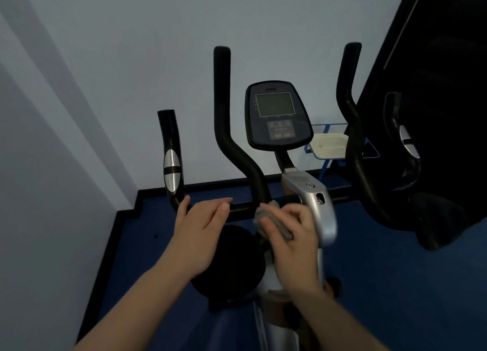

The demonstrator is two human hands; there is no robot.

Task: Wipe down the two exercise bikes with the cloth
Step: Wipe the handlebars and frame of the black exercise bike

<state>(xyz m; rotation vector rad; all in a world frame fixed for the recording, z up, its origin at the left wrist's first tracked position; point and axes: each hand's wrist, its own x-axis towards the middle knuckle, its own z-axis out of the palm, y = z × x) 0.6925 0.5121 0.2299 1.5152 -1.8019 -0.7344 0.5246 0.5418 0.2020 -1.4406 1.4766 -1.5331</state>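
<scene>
A blue floor (395, 284) with black skirting and pale walls (105, 60) meeting in a corner at frame left are seen; an exercise bike (311, 200) fills the centre, its console (278, 114) mid-frame and black handlebars (222, 100) rising around it. A grey cloth (274, 220) is clutched in the right hand (292, 234) against the crossbar at lower centre, while the left hand (200, 226) is laid flat with fingers straight, grip released, on the bar beside it. A white tray (329, 145) on a blue stand is partly hidden behind the right handlebar, and a dark panel (448, 60) fills the upper right.
</scene>
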